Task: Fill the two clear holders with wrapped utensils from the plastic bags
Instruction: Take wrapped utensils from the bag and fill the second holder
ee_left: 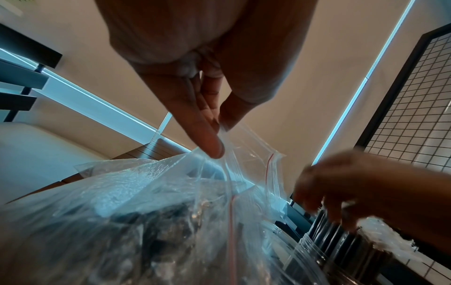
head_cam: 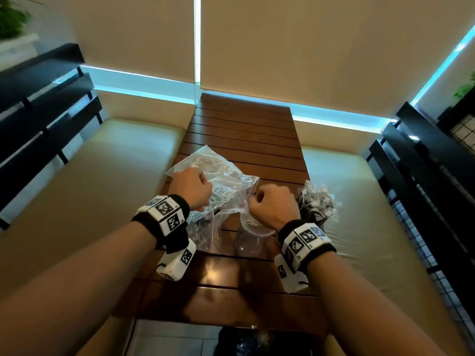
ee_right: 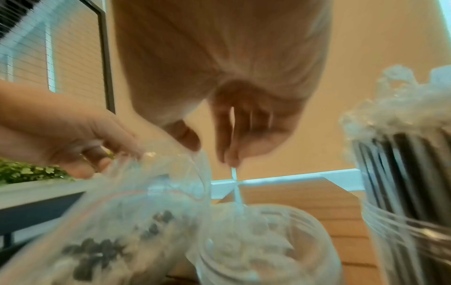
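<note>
On the slatted wooden table (head_cam: 244,124) lies a clear zip bag (head_cam: 226,176) with a red seal line and dark wrapped utensils inside. My left hand (head_cam: 191,191) pinches the bag's mouth edge between thumb and fingers (ee_left: 212,142). My right hand (head_cam: 272,204), fingers curled, pinches the opposite edge of the mouth (ee_right: 195,152). In front of the right hand stands a clear holder (head_cam: 248,238), which looks empty. To the right, a second clear holder (head_cam: 317,204) is packed with black wrapped utensils (ee_right: 400,173). The bag (ee_left: 171,212) fills the lower left wrist view.
Cream cushioned benches (head_cam: 102,176) flank the table on both sides, with black slatted backs (head_cam: 43,104). A wire grid panel (head_cam: 462,129) stands at the right. Another dark bundle in plastic (head_cam: 244,340) lies below the table's near edge. The far half of the table is bare wood.
</note>
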The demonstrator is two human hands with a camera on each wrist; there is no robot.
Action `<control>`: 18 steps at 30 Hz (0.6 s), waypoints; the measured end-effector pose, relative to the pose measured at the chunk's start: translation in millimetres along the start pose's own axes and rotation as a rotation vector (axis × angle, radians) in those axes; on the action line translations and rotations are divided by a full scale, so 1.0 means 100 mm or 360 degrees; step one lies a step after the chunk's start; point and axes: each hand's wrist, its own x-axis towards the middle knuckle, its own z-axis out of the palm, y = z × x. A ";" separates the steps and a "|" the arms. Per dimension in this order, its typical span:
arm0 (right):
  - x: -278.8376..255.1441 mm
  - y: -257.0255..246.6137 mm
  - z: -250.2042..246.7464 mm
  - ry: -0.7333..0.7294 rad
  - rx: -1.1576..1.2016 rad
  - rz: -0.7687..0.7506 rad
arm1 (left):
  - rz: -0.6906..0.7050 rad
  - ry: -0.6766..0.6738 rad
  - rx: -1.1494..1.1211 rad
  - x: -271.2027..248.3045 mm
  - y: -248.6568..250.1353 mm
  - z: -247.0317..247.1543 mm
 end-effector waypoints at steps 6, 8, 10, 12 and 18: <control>-0.02 -0.60 0.13 -0.0243 -0.0076 -0.0620 | 0.0176 0.0108 0.0460 -0.07 -0.01 -0.11; 0.01 -0.67 0.28 -0.0365 -0.0238 -0.0573 | 0.0224 0.0105 0.0469 -0.09 -0.02 -0.14; 0.01 -0.76 0.40 -0.0391 -0.0366 -0.0605 | 0.0273 0.0007 0.0495 -0.12 -0.04 -0.16; 0.03 -0.84 0.48 -0.0366 -0.0259 -0.0620 | 0.0294 -0.0121 0.0510 -0.14 -0.07 -0.18; 0.16 -0.93 0.52 -0.0309 0.0129 -0.0539 | 0.0381 -0.0103 0.0497 -0.20 -0.14 -0.33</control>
